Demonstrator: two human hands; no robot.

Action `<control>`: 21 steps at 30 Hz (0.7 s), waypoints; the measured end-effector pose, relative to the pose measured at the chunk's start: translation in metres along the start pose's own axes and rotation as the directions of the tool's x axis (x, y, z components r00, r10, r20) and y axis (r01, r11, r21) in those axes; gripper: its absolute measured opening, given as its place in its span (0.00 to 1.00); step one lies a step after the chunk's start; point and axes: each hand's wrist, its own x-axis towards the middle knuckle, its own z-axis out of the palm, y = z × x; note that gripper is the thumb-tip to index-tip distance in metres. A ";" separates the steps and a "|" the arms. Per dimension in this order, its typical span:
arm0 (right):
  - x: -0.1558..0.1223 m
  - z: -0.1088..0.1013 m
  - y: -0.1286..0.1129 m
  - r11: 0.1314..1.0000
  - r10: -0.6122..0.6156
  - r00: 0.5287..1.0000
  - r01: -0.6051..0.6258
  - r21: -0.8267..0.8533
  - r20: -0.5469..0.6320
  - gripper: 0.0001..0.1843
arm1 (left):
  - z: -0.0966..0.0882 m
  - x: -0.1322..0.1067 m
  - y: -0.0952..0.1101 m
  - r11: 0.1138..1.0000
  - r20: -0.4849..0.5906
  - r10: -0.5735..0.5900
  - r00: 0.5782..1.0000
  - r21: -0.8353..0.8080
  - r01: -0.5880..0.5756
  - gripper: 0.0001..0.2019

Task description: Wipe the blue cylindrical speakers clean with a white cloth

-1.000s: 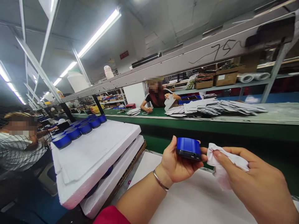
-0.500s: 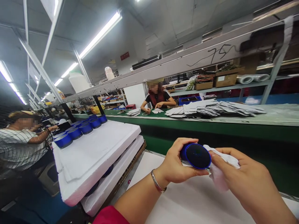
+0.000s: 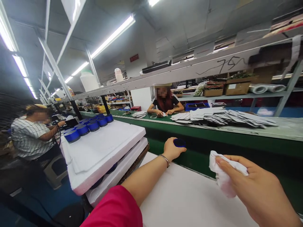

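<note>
My left hand (image 3: 170, 149) is stretched forward past the far edge of the white table (image 3: 189, 201), closed around a small round blue speaker (image 3: 179, 142) with a dark top. It hangs in front of the green conveyor's side wall (image 3: 213, 135). My right hand (image 3: 255, 189) stays near, over the table at the lower right, pinching a crumpled white cloth (image 3: 223, 175). The cloth and the speaker are apart.
Stacked white foam trays (image 3: 104, 151) stand at the left, with several blue speakers (image 3: 88, 127) along their far edge. A pile of flat white cards (image 3: 222, 116) lies on the conveyor. One person (image 3: 165, 104) sits across the belt, another person (image 3: 33, 135) at the far left.
My left hand has carried the speaker away from the cloth, forward toward the conveyor. My right hand stayed with the cloth. The view has tilted slightly.
</note>
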 end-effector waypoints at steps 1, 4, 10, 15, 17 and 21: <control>-0.001 0.001 -0.003 0.997 0.022 0.999 -0.024 0.077 0.026 0.37 | 0.002 0.008 0.001 1.000 -0.024 -0.013 1.000 0.024 0.013 0.32; -0.005 0.008 -0.014 0.940 0.054 0.987 -0.103 0.325 0.154 0.39 | 0.004 0.019 0.006 0.996 -0.065 -0.056 0.996 0.071 0.061 0.26; -0.008 0.013 -0.020 0.856 0.014 0.971 -0.135 0.499 0.239 0.38 | -0.004 -0.007 0.029 0.999 -0.039 -0.012 0.999 -0.050 0.010 0.26; -0.016 0.020 -0.017 0.878 0.012 0.967 -0.132 0.460 0.255 0.45 | -0.019 -0.066 0.042 0.950 0.239 0.124 0.963 -0.310 -0.045 0.28; -0.020 0.019 -0.021 0.894 0.021 0.956 -0.149 0.422 0.293 0.49 | -0.027 -0.086 0.044 0.915 0.319 0.159 0.934 -0.402 -0.018 0.33; -0.028 0.005 -0.034 0.929 0.088 0.897 -0.231 0.291 0.433 0.47 | -0.042 -0.102 0.045 0.837 0.394 0.207 0.896 -0.545 0.046 0.36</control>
